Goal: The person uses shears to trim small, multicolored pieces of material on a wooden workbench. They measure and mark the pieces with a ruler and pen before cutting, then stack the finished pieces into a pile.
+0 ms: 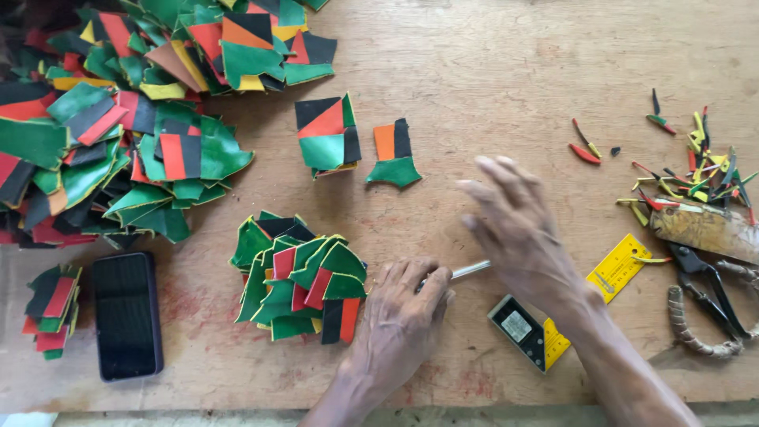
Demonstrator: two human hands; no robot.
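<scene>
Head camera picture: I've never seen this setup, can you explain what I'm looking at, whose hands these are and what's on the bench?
This is a single view from a camera worn on a person's head, looking down at their own two bare hands over a wooden workbench. The left hand is closed around a thin metal tool, which looks like a pen or blade. The right hand hovers open, holding nothing. Around them lie piles of green, red, black and orange leather pieces, a dark phone, a yellow ruler, shears and small colourful offcuts.
</scene>
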